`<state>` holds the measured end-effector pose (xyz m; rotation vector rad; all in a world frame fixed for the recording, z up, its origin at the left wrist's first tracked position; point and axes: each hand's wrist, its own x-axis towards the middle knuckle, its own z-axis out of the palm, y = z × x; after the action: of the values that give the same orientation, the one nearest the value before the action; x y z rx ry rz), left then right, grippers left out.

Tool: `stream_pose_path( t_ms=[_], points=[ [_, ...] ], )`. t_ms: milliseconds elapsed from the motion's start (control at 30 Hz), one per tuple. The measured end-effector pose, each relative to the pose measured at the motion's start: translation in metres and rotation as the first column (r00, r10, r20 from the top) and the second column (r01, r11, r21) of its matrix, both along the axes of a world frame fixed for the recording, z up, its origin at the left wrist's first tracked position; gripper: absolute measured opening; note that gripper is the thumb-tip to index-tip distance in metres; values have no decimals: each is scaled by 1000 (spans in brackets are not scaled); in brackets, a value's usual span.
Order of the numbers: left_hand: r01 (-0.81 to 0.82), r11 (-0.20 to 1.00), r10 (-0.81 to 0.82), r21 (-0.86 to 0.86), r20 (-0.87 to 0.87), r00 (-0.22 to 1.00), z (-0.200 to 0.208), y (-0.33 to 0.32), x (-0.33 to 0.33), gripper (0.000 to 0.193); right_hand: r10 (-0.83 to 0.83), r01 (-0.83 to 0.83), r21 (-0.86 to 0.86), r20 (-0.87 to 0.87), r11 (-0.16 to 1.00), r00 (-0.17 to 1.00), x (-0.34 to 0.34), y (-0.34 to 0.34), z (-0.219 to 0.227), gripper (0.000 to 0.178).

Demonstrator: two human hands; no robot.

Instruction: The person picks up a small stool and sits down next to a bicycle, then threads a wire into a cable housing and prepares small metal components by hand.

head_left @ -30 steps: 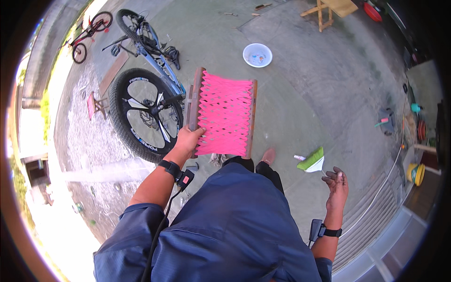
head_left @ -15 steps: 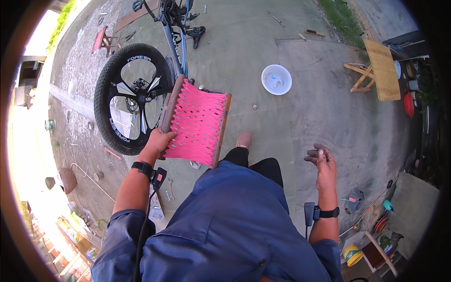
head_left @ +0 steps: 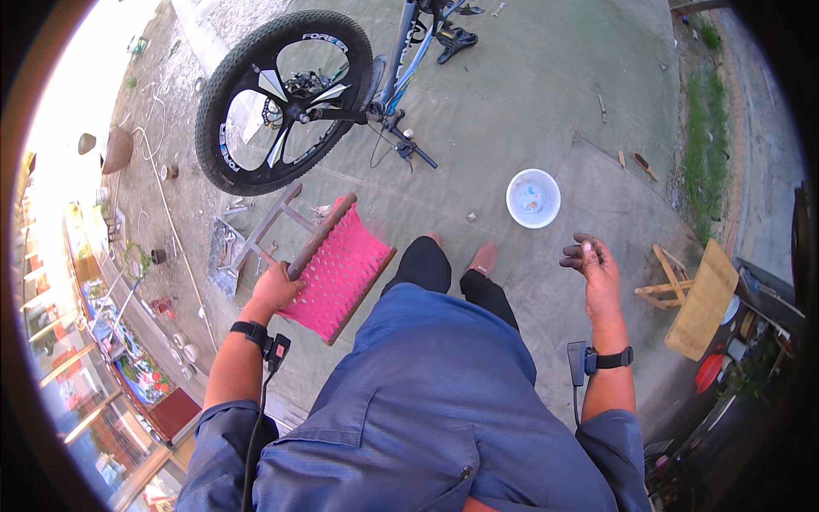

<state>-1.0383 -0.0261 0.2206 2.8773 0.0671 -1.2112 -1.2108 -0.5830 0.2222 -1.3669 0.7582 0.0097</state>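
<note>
A folding stool (head_left: 339, 277) with a pink woven seat and brown wooden bars hangs at my left side. My left hand (head_left: 277, 288) grips it by the wooden bar at the seat's left edge, its legs spreading out behind toward the far left. Out to the right, my right hand (head_left: 595, 260) is held in the air with nothing in it. Its darkly smudged fingers are loosely bent and apart. Beyond the stool, a bicycle (head_left: 401, 81) lies turned over, its thick-tyred wheel (head_left: 294, 111) standing up.
A white basin (head_left: 533, 198) sits on the ground ahead to the right. Farther right stands a folding wooden table (head_left: 701, 299). By the stool's legs is a tray of tools (head_left: 225, 249), and small tools (head_left: 602, 107) are scattered far off. A hose (head_left: 175, 243) trails along the left.
My view has turned left, so the bicycle, basin and table appear shifted rightward. The stool has tilted and moved lower, still in my left hand, and its legs now show.
</note>
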Motion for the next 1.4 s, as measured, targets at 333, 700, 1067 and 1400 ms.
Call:
stream_pose_path(
  t_ms=[333,700,1067,1400],
  points=[
    [-133,987,159,92,-379,912,-35,33,-74,52,231,-226,57,-118,973,966,133,9,-13,32],
    [-240,970,219,46,-602,768,-46,-12,-72,47,511,-511,64,-240,857,826,261,39,-28,36],
    [-287,955,258,75,-691,675,-75,-95,-89,41,705,-712,45,-191,701,683,356,10,-59,40],
    [-288,958,169,7,-824,541,-182,-176,-144,48,786,-808,56,-279,586,551,402,-34,-200,38]
  ],
)
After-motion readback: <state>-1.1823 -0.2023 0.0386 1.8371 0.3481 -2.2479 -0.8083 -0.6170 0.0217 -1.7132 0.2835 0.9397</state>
